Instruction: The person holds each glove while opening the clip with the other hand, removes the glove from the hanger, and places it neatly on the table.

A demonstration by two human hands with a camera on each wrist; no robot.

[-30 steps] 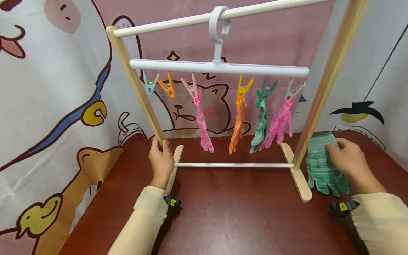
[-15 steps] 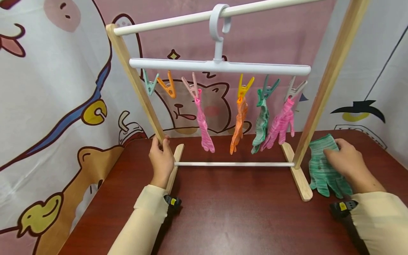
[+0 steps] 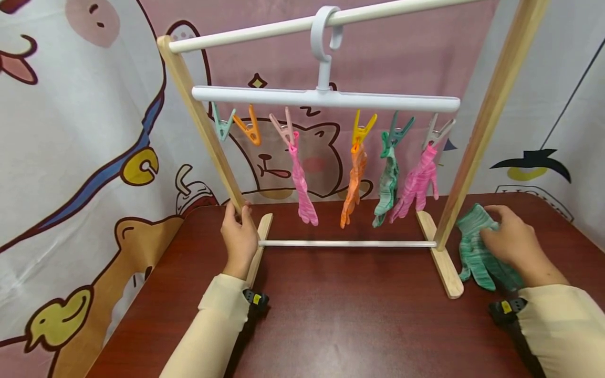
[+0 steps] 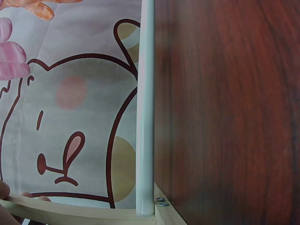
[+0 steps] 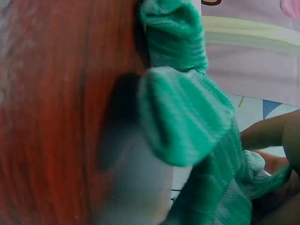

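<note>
My left hand grips the lower part of the rack's left wooden post; its fingertips show at the corner of the left wrist view. On the table's right, beyond the rack's right foot, my right hand pinches a green striped glove near its cuff. The glove sags in folds, its fingers toward the front; its green fabric fills the middle of the right wrist view. A white hanger hooks over the top bar. Clothespins under it hold a pink glove, an orange glove, a green glove and another pink glove.
Toward the hanger's left end, a mint clothespin and an orange clothespin hold nothing. A white lower rod joins the rack's wooden feet on the brown table. A cartoon-printed curtain stands behind.
The green glove in my right hand has gone from spread flat to bunched and folded, its lower end shifting slightly right. My left hand stays on the post.
</note>
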